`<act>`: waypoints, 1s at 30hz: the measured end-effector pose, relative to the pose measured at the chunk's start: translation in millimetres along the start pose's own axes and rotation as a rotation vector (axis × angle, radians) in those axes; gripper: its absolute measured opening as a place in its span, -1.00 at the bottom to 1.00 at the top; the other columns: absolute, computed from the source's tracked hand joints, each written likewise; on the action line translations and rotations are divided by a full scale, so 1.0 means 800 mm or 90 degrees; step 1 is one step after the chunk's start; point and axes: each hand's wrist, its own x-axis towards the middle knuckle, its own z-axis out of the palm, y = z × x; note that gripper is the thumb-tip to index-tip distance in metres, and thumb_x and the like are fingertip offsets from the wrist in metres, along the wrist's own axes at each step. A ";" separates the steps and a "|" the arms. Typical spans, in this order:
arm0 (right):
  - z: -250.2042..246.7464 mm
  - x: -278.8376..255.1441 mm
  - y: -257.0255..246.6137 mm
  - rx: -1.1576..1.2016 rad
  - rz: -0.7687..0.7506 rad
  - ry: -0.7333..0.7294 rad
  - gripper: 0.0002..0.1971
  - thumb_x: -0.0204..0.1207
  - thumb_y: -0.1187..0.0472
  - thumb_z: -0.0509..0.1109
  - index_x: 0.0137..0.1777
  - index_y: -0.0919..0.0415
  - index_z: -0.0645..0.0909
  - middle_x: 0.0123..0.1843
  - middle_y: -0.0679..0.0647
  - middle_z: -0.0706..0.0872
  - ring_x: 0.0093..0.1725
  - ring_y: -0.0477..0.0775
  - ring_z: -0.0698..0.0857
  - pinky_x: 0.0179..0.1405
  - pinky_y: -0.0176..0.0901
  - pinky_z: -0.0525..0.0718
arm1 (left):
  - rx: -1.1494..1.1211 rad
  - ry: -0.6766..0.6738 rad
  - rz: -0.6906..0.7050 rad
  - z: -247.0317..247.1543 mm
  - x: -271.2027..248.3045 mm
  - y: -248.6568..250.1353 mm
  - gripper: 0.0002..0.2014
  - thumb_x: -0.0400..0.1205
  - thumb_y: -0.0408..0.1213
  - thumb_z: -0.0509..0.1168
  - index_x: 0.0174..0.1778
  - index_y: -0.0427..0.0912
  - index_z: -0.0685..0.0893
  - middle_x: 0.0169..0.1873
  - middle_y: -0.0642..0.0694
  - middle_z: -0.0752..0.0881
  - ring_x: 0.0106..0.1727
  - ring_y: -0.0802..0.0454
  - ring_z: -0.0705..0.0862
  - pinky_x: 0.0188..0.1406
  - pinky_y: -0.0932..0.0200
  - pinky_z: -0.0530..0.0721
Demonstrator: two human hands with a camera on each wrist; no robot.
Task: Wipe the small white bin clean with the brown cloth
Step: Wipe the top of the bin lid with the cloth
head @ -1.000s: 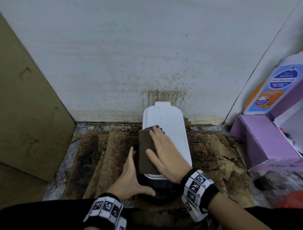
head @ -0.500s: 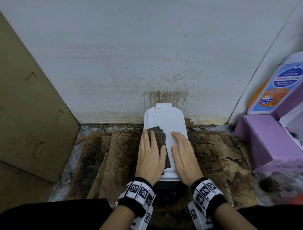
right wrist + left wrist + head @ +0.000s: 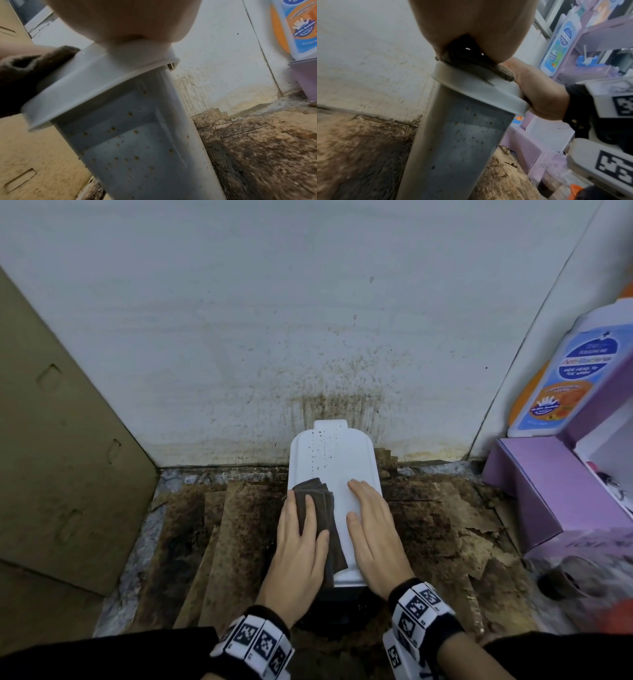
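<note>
Stained brown cardboard sheets (image 3: 239, 529) cover the floor against a spattered white wall (image 3: 274, 320). Upright by that wall stands the small white bin (image 3: 337, 470), lid closed and speckled. Both hands lie flat on the lid: the left hand (image 3: 299, 546) presses the folded brown cloth (image 3: 322, 501), the right hand (image 3: 375, 529) rests bare. A purple box (image 3: 541, 484) sits at right.

Small white bin (image 3: 337, 474) stands upright at the back edge of the stained floor, against the wall, lid shut, brown specks on its lid and sides. Folded brown cloth (image 3: 322, 508) lies flat on the lid's left half, reaching the lid's near edge.
</note>
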 end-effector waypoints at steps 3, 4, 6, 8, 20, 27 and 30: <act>0.004 0.003 0.001 -0.029 0.000 0.016 -0.43 0.79 -0.03 -0.07 0.77 0.08 0.07 0.78 -0.15 0.07 0.76 -0.24 -0.06 0.75 -0.20 -0.04 | 0.054 -0.047 0.034 -0.010 0.014 -0.008 -0.37 0.79 0.02 -0.31 0.70 -0.13 -0.42 0.62 -0.14 -0.58 0.65 0.02 -0.61 0.64 0.14 -0.43; 0.007 0.004 0.003 -0.053 0.000 0.021 -0.41 0.79 -0.05 -0.10 0.78 0.12 0.03 0.80 -0.12 0.01 0.77 -0.21 -0.12 0.76 -0.18 -0.08 | 0.071 -0.069 0.046 -0.013 0.023 -0.011 -0.37 0.80 -0.01 -0.29 0.69 -0.16 -0.44 0.60 -0.16 -0.61 0.63 0.01 -0.64 0.65 0.10 -0.43; 0.011 0.004 0.006 -0.089 0.012 0.016 -0.35 0.76 -0.11 -0.18 0.79 0.15 -0.09 0.82 -0.05 -0.11 0.77 -0.16 -0.22 0.76 -0.14 -0.14 | 0.054 -0.091 0.026 -0.020 0.048 -0.015 -0.35 0.83 -0.03 -0.17 0.74 -0.18 -0.33 0.66 -0.19 -0.52 0.67 -0.06 -0.56 0.70 -0.01 -0.37; 0.014 0.003 0.008 -0.098 0.025 -0.001 -0.31 0.73 -0.18 -0.23 0.78 0.14 -0.18 0.81 -0.04 -0.22 0.76 -0.17 -0.26 0.76 -0.14 -0.17 | 0.014 -0.104 -0.019 -0.029 0.081 -0.018 -0.34 0.84 -0.05 -0.07 0.77 -0.15 -0.22 0.73 -0.21 -0.39 0.74 -0.18 -0.40 0.74 -0.14 -0.25; 0.012 0.008 0.006 -0.068 0.048 -0.021 -0.29 0.71 -0.25 -0.24 0.78 0.04 -0.21 0.80 -0.17 -0.30 0.75 -0.24 -0.28 0.73 -0.27 -0.21 | 0.006 -0.107 -0.047 -0.054 0.240 -0.036 -0.37 0.84 -0.08 0.00 0.78 -0.17 -0.09 0.77 -0.26 -0.18 0.77 -0.29 -0.15 0.74 -0.24 -0.08; 0.011 0.007 0.006 -0.051 0.047 -0.018 -0.30 0.72 -0.23 -0.21 0.78 0.04 -0.20 0.80 -0.17 -0.26 0.75 -0.24 -0.26 0.73 -0.28 -0.19 | -0.031 -0.082 -0.035 -0.048 0.192 -0.028 -0.39 0.85 -0.12 -0.02 0.78 -0.17 -0.09 0.76 -0.26 -0.23 0.77 -0.27 -0.21 0.73 -0.20 -0.12; 0.012 0.005 0.007 -0.048 0.045 -0.014 -0.31 0.73 -0.21 -0.20 0.79 0.04 -0.19 0.80 -0.16 -0.24 0.75 -0.25 -0.24 0.74 -0.25 -0.17 | -0.019 -0.127 -0.020 -0.045 0.146 -0.026 -0.38 0.86 -0.11 -0.08 0.77 -0.16 -0.22 0.72 -0.22 -0.42 0.75 -0.19 -0.35 0.75 -0.18 -0.14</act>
